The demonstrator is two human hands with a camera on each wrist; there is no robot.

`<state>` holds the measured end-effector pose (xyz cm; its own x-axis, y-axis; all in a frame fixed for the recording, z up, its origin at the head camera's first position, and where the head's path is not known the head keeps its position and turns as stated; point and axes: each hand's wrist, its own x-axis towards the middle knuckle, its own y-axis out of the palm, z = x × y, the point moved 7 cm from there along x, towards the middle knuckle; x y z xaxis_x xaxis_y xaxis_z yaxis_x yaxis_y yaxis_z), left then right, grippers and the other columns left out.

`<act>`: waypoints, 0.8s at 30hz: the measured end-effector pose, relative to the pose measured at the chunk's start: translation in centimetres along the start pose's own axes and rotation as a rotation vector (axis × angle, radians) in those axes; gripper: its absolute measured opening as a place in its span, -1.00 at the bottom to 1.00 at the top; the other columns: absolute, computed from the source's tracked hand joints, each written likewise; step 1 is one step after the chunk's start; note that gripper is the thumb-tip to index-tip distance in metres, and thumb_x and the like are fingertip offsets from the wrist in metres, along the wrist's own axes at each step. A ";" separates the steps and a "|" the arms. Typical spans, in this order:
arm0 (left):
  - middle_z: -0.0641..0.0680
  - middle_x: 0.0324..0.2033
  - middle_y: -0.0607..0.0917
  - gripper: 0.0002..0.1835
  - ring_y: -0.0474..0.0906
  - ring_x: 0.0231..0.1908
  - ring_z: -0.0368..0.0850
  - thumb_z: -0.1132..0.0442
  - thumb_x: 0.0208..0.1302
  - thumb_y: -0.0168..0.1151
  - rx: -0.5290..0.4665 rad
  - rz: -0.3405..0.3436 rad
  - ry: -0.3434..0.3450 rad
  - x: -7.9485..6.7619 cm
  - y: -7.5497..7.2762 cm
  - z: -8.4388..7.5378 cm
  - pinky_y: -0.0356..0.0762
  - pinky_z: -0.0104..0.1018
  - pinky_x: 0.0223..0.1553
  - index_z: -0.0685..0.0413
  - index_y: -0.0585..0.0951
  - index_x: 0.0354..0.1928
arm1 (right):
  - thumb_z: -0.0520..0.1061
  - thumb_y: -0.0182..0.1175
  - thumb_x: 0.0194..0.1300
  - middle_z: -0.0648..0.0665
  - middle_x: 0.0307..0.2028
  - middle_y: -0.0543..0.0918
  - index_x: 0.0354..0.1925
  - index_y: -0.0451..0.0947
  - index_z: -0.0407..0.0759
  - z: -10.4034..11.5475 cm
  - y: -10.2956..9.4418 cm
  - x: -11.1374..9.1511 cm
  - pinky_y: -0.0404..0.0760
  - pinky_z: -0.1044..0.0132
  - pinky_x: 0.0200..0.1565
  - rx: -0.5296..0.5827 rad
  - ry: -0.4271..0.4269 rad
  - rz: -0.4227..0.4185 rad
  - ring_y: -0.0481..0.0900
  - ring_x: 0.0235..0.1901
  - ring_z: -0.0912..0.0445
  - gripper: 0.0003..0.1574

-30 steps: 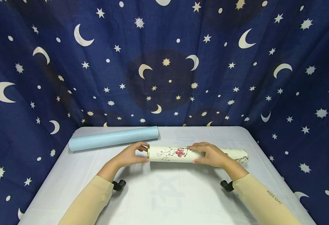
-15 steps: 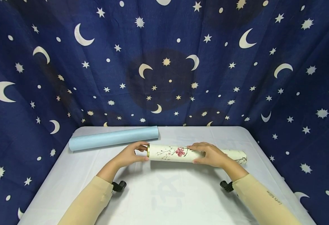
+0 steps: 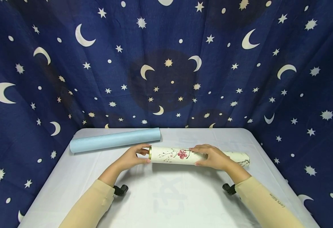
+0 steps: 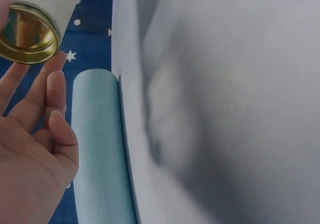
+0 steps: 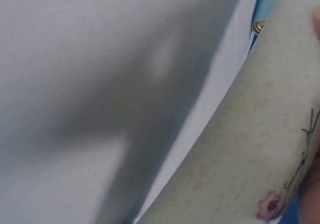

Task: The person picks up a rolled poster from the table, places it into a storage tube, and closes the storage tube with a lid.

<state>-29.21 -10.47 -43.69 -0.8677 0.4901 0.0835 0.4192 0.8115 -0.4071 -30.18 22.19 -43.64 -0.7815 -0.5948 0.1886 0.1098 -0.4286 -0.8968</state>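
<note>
A cream floral wallpaper roll (image 3: 169, 155) with a pink blossom lies crosswise before me in the head view. Its left end shows a gold metal rim (image 3: 150, 153); in the left wrist view, a recessed gold metal end (image 4: 30, 36) sits inside the roll's mouth. My left hand (image 3: 130, 157) holds that end between thumb and fingertips. Two of its fingers (image 4: 50, 63) curl less than the others. My right hand (image 3: 214, 158) grips the roll right of its middle, fingers over the top and thumb on the near side. The roll's surface (image 5: 235, 134) fills much of the right wrist view.
A light blue roll (image 3: 115, 141) lies slanted at the back left of the white-covered table (image 3: 166, 202), close behind my left hand. A dark blue curtain (image 3: 166, 88) with moons and stars surrounds the table's back and sides.
Over the second, the roll's left end has risen slightly, and its right end has shifted a little left. Both hands keep their hold, almost still since half a second ago.
</note>
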 end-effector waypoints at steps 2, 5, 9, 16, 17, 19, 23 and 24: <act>0.27 0.10 0.65 -0.26 0.50 0.17 0.30 0.26 0.19 0.48 0.003 -0.005 -0.006 0.3 0.1 1.1 0.53 0.04 0.01 0.25 0.40 0.39 | 0.19 0.51 0.09 -0.11 0.24 0.57 0.34 0.51 0.20 0.0 0.1 0.0 0.41 -0.18 0.24 0.004 0.001 0.001 0.47 0.26 -0.15 -0.15; 0.19 0.09 0.68 -0.24 0.52 0.17 0.23 0.19 0.16 0.51 0.021 -0.022 -0.024 0.8 0.1 2.9 0.51 -0.05 -0.03 0.13 0.43 0.40 | 0.14 0.53 0.08 -0.10 0.23 0.59 0.33 0.52 0.18 0.0 0.1 0.0 0.42 -0.17 0.23 0.013 -0.011 -0.003 0.48 0.25 -0.15 -0.16; 0.10 0.07 0.70 -0.24 0.54 0.15 0.19 0.14 0.13 0.53 0.030 -0.041 -0.059 1.0 0.1 3.8 0.43 -0.18 -0.13 0.04 0.47 0.39 | 0.10 0.55 0.06 -0.08 0.20 0.60 0.32 0.53 0.17 0.0 0.1 0.0 0.43 -0.15 0.23 0.026 -0.024 -0.014 0.50 0.23 -0.13 -0.16; 0.13 0.07 0.70 -0.24 0.52 0.12 0.24 0.21 0.12 0.53 -0.010 -0.083 -0.063 0.9 0.1 3.7 0.41 -0.17 -0.17 0.10 0.47 0.38 | 0.12 0.55 0.06 -0.09 0.20 0.60 0.31 0.54 0.14 0.2 0.1 0.0 0.42 -0.14 0.24 0.045 -0.021 -0.022 0.50 0.23 -0.13 -0.17; 0.13 0.07 0.70 -0.24 0.51 0.12 0.24 0.21 0.12 0.53 -0.016 -0.087 -0.063 0.9 0.1 3.8 0.41 -0.18 -0.17 0.10 0.47 0.38 | 0.12 0.54 0.06 -0.10 0.21 0.60 0.31 0.54 0.14 0.2 0.1 0.0 0.42 -0.14 0.24 0.044 -0.020 -0.022 0.50 0.24 -0.13 -0.17; 0.11 0.06 0.70 -0.25 0.51 0.13 0.25 0.21 0.11 0.54 -0.034 -0.091 -0.065 0.9 0.2 3.9 0.42 -0.19 -0.16 0.08 0.48 0.38 | 0.12 0.54 0.06 -0.10 0.21 0.60 0.31 0.54 0.15 0.3 0.1 0.0 0.42 -0.14 0.24 0.045 -0.017 -0.023 0.50 0.24 -0.13 -0.17; 0.11 0.05 0.71 -0.24 0.50 0.13 0.27 0.20 0.09 0.56 -0.072 -0.089 -0.066 1.0 0.3 4.1 0.42 -0.19 -0.13 0.07 0.50 0.36 | 0.11 0.54 0.07 -0.10 0.21 0.60 0.31 0.54 0.15 0.3 0.1 -0.1 0.42 -0.15 0.23 0.045 -0.017 -0.029 0.50 0.23 -0.14 -0.17; 0.11 0.04 0.71 -0.24 0.50 0.13 0.27 0.20 0.08 0.56 -0.075 -0.088 -0.065 1.0 0.3 4.1 0.43 -0.18 -0.12 0.07 0.50 0.36 | 0.12 0.54 0.07 -0.10 0.21 0.60 0.31 0.54 0.14 0.3 0.1 -0.1 0.42 -0.15 0.24 0.046 -0.017 -0.028 0.50 0.24 -0.14 -0.17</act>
<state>-31.03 -11.00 -47.42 -0.9166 0.3958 0.0560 0.3569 0.8734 -0.3314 -29.92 22.03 -43.59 -0.7739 -0.5935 0.2211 0.1159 -0.4759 -0.8718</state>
